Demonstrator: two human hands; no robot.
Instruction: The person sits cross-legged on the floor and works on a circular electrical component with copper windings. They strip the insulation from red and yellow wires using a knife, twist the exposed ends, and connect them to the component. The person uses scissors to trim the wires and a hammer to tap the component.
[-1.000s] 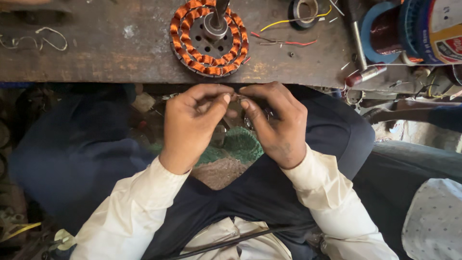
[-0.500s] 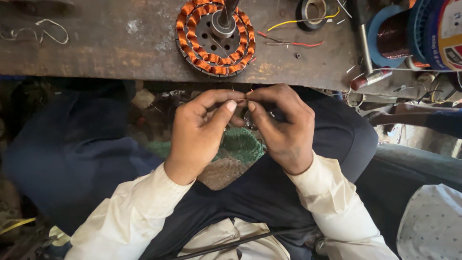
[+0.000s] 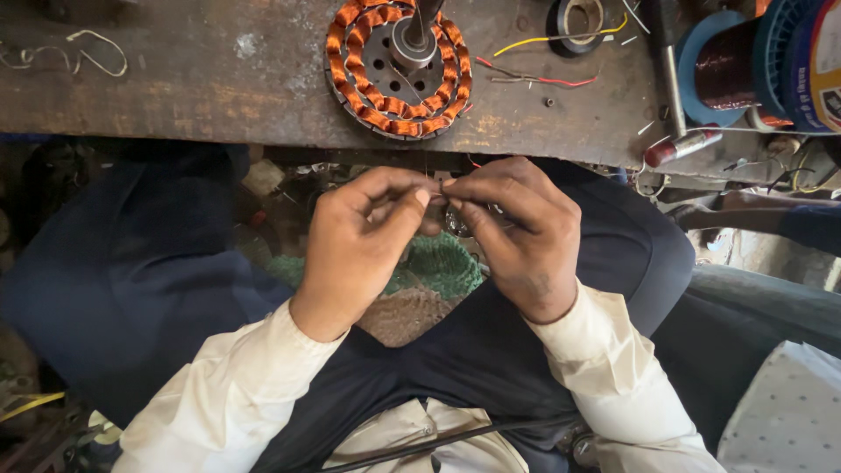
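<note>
Fingers (image 3: pixel 412 194) of the left hand (image 3: pixel 359 245) and the right hand (image 3: pixel 517 236) are pinching a fine wire (image 3: pixel 438 186) together, just below the surface's (image 3: pixel 219 96) near edge, under the copper-wound stator (image 3: pixel 399 66). Step judged: twisting the wire end; this is calling for steady tension.

My hands crept up a bit since a second ago, closer to the bench edge (image 3: pixel 263 131). Left hand (image 3: pixel 363 241) and right hand (image 3: pixel 517 232) had fingertips slightly apart before, now they're pinched right together on something too thin to make out. View slid a touch too.
</note>
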